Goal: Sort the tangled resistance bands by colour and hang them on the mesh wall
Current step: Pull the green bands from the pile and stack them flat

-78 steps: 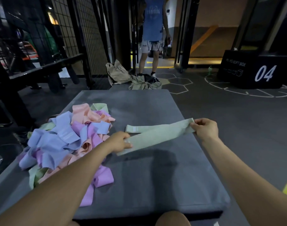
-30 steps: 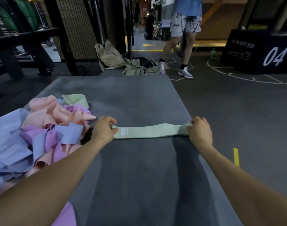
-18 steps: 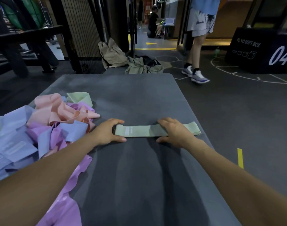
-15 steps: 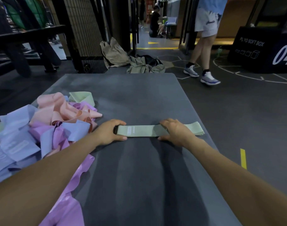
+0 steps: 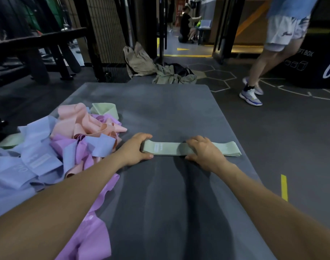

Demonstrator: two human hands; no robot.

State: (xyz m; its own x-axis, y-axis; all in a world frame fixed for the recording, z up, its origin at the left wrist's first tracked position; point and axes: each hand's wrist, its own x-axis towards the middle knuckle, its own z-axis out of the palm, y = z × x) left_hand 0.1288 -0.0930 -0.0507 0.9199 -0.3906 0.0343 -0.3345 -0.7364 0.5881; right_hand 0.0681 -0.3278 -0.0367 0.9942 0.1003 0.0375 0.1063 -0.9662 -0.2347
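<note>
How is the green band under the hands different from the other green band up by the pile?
The green band under the hands lies flat and stretched out straight on the grey mat; the green band by the pile stands curled in an open loop. The first is pressed by the left hand and right hand; the second is untouched, beside the pink bands. Both are pale green.

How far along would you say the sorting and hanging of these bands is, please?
Early. Done: one pale green flat resistance band lies pulled out straight on the grey padded mat, apart from the heap. In hand: the left hand holds its end while the right hand presses its middle. Left: the tangled pile of blue, pink, purple and green bands is unsorted, and nothing hangs on the mesh wall.
</note>
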